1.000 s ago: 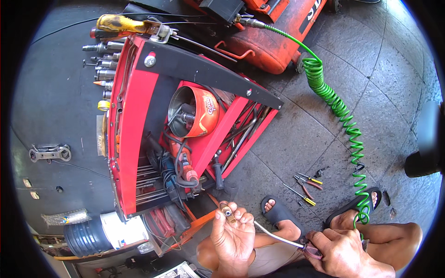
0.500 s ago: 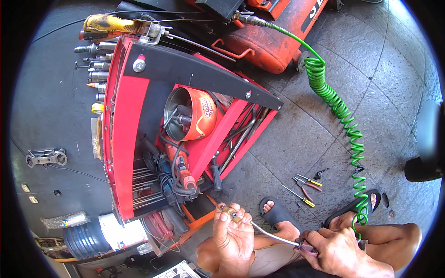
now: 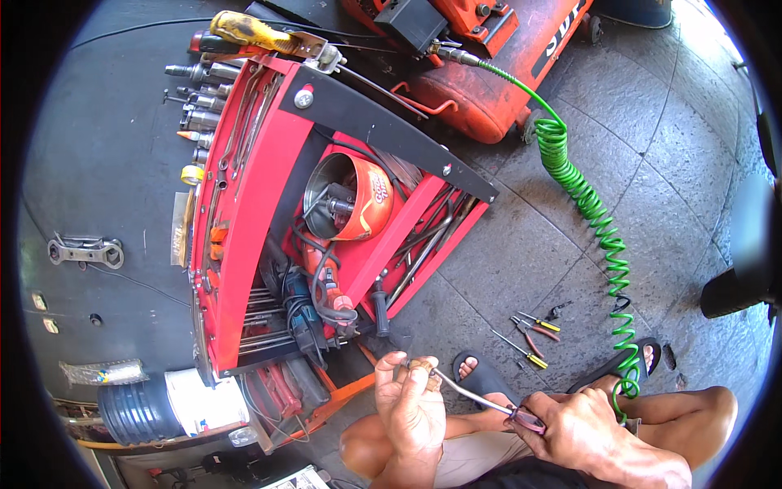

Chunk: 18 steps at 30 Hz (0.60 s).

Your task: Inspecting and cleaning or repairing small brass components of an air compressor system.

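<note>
My left hand (image 3: 413,416) is raised at the lower middle, its fingertips pinching a small brass-coloured fitting (image 3: 428,373). My right hand (image 3: 582,428) is wrapped round an air blow gun (image 3: 529,420), whose body is mostly hidden by the fingers. The gun's thin, bent metal nozzle (image 3: 472,397) points left, its tip at the fitting; whether it sits inside a hole there I cannot tell. A green coiled air hose (image 3: 607,236) hangs down to the right hand from the orange air compressor (image 3: 460,98) at the top.
A red tool cart (image 3: 269,212) stands left of centre, holding an orange tin (image 3: 366,196), power tools and wrenches. Pliers (image 3: 536,328) and a screwdriver (image 3: 529,355) lie on the tiled floor by my sandalled feet. Buckets (image 3: 138,411) stand at lower left.
My left hand has turned the fitting, and the nozzle tip has come up against it. The right hand has shifted slightly left. The whole view has shifted a little.
</note>
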Each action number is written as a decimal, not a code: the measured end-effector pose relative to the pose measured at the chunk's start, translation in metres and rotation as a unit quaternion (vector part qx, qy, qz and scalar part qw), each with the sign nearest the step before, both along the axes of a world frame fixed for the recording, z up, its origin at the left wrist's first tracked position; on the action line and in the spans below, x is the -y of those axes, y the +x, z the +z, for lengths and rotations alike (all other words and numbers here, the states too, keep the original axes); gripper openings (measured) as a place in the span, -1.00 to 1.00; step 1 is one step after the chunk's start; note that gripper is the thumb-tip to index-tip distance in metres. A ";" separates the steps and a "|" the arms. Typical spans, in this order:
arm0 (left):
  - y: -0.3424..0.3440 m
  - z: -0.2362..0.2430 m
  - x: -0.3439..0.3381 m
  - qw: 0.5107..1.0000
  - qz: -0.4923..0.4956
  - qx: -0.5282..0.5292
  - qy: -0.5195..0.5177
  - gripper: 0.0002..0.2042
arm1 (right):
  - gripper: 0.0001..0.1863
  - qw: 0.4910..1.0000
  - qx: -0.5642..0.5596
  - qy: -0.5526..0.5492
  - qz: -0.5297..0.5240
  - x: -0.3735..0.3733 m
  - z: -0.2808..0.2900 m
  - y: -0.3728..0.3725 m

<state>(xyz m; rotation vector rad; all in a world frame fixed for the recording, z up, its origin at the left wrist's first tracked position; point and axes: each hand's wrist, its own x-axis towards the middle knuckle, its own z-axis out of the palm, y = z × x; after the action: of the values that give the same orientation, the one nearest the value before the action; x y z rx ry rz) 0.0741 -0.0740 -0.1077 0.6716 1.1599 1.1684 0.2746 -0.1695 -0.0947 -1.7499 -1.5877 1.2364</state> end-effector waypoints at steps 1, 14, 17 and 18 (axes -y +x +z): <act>-0.003 0.000 0.001 1.000 -0.016 0.013 -0.001 -0.72 | -0.72 1.000 0.001 0.001 0.000 0.001 0.001 0.000; 0.004 0.000 0.004 1.000 -0.015 0.005 0.023 -0.72 | -0.68 1.000 0.007 0.000 0.028 0.005 0.008 0.005; 0.006 -0.001 0.006 0.999 -0.023 -0.013 0.040 -0.73 | -0.71 1.000 0.010 -0.005 0.018 0.005 0.008 0.004; 0.006 -0.001 0.007 0.999 -0.029 -0.006 0.041 -0.73 | -0.73 1.000 0.012 -0.011 0.011 0.005 0.009 0.003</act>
<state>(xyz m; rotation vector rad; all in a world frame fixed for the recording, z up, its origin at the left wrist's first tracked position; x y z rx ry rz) 0.0801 -0.0805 -0.1087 0.7708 1.1003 1.1681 0.2781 -0.1741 -0.0860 -1.7714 -1.6169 1.2529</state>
